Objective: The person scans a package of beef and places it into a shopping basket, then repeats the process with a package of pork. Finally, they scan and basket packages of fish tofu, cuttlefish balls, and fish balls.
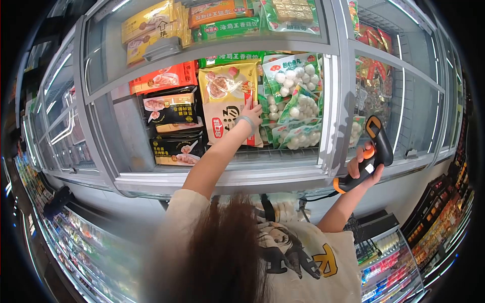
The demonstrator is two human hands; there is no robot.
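Observation:
My left hand (249, 113) reaches into the open freezer and is closed at the right edge of a large yellow-and-cream bag of frozen food (218, 103). One finger lies along the bag's red strip, and a grey band circles the wrist. Outside the front frame, my right hand (365, 165) grips a black-and-orange barcode scanner (383, 144) by its handle, a finger near the orange trigger. Green bags of white fish balls (298, 83) lie right of the yellow bag. Black packs (174, 108) and a red-orange pack (166, 78) lie to its left.
A sliding glass lid with a grey handle (162, 49) covers the freezer's far part, above more yellow, orange and green packs. The metal front frame (217, 178) runs below my forearm. More freezer sections stand on both sides. Long hair (227, 252) hangs in the lower view.

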